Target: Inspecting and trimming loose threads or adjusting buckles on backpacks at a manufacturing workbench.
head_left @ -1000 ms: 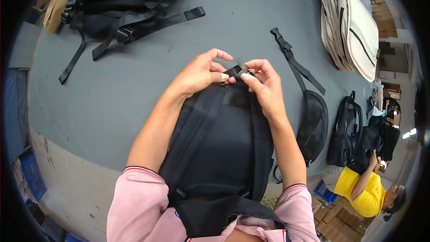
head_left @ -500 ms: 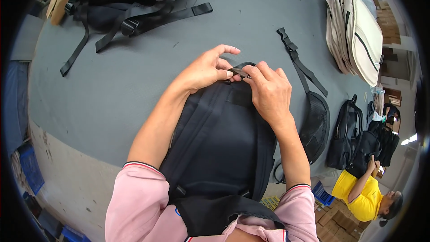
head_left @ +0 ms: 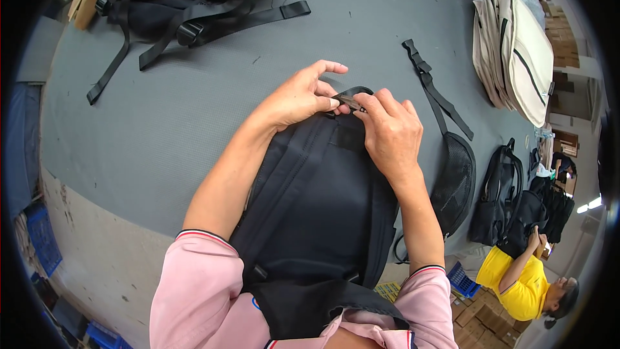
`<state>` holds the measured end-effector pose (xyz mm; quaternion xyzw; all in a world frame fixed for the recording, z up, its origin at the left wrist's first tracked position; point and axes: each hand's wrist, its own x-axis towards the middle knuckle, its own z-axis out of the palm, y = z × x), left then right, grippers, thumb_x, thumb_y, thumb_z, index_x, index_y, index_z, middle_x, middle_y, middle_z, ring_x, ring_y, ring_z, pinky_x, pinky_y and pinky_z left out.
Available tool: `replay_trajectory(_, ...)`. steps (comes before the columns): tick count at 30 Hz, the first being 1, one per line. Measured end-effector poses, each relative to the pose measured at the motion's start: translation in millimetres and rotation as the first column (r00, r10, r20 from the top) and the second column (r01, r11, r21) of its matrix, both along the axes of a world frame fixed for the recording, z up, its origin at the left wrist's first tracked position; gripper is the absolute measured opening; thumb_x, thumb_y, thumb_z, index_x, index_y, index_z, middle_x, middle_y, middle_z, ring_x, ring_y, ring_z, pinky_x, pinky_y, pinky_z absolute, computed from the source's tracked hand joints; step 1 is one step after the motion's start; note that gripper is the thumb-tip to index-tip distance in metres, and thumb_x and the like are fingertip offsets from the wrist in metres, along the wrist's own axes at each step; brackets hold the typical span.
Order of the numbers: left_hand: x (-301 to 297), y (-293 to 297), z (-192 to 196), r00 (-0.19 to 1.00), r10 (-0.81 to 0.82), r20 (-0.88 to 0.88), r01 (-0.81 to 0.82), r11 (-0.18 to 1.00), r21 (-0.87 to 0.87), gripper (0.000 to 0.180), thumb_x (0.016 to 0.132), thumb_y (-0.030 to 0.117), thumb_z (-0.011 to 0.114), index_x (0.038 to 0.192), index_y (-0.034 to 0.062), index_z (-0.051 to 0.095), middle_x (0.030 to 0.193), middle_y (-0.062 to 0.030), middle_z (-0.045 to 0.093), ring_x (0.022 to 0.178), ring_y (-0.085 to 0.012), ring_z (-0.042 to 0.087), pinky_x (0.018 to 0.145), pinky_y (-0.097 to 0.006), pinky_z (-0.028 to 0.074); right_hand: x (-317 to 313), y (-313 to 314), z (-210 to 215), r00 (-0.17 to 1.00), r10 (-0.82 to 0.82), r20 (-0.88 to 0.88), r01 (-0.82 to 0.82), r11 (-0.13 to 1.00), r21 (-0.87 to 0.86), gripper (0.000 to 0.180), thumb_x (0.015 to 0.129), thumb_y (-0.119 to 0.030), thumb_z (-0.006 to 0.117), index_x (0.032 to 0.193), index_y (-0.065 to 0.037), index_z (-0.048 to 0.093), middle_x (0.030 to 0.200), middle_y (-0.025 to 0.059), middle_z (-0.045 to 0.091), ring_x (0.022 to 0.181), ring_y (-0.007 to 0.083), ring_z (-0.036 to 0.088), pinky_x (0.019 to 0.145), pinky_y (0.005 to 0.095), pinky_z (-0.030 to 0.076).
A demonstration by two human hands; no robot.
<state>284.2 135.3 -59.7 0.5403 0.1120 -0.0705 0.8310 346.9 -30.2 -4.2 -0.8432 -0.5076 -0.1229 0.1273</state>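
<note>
A black backpack (head_left: 316,200) lies in front of me at the table's edge, its top pointing away from me. At its top end, my left hand (head_left: 302,95) pinches the black carry loop (head_left: 363,90) between thumb and fingers, with the index finger stretched out above. My right hand (head_left: 392,130) is closed on small metal thread snips (head_left: 351,103). Their pointed blades reach left to the loop, beside my left fingertips. My right fingers and palm hide the rear of the snips.
Another black backpack (head_left: 194,16) with loose straps lies far left. To the right are a black mesh piece (head_left: 454,184) with a buckled strap (head_left: 426,77), stacked beige bags (head_left: 513,55) and more black backpacks (head_left: 497,190). A person in yellow (head_left: 516,281) works at the right.
The snips have tilted slightly and show more of their blades at the loop. Both hands have shifted very little and keep their holds.
</note>
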Motion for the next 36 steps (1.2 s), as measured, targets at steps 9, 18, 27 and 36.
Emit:
replay_trajectory(9,-1.7,1.6,-0.3,1.000,-0.008,0.009,0.008,1.000,0.003,0.056,0.081,-0.008,0.054,0.133,-0.0017,0.034,0.087,-0.0141,0.065,0.081,-0.0150,0.063,0.077,-0.025,0.050,-1.2,-11.5,-2.8,0.988,-0.058,-0.146,0.073,0.993,0.096,0.022,0.070,-0.008,0.071,0.091,-0.011,0.063,0.077,-0.0004,0.055,0.062,0.0189,0.055,0.057,0.0298,0.039)
replay_trajectory(18,-1.7,0.8,1.6,1.000,0.003,-0.006,-0.003,1.000,0.011,0.056,0.081,-0.008,0.054,0.133,-0.0014,0.034,0.087,-0.0135,0.065,0.082,-0.0149,0.063,0.077,-0.025,0.050,-5.0,-1.0,-5.1,1.000,-0.021,0.016,0.022,1.000,-0.011,0.022,0.070,-0.007,0.071,0.091,-0.011,0.064,0.077,0.0022,0.057,0.059,0.0220,0.051,0.058,0.0310,0.041)
replay_trajectory(27,-2.2,1.2,-0.6,1.000,-0.004,-0.002,0.004,1.000,-0.002,0.057,0.081,-0.007,0.054,0.133,-0.0013,0.034,0.087,-0.0140,0.065,0.082,-0.0146,0.063,0.077,-0.025,0.050,-3.4,-15.3,-16.2,0.968,-0.105,-0.229,0.147,0.974,0.171,0.023,0.071,-0.009,0.071,0.093,-0.014,0.065,0.077,0.0001,0.056,0.058,0.0213,0.051,0.056,0.0310,0.040)
replay_trajectory(36,-0.5,0.9,-4.4,1.000,-0.009,0.025,0.009,1.000,-0.002,0.059,0.080,-0.005,0.057,0.134,-0.0004,0.034,0.088,-0.0131,0.066,0.082,-0.0144,0.063,0.079,-0.024,0.050,-1.0,-5.3,-24.7,0.951,-0.128,-0.282,0.214,0.929,0.301,0.022,0.072,-0.008,0.070,0.092,-0.012,0.065,0.078,0.0013,0.057,0.060,0.0213,0.052,0.057,0.0301,0.041)
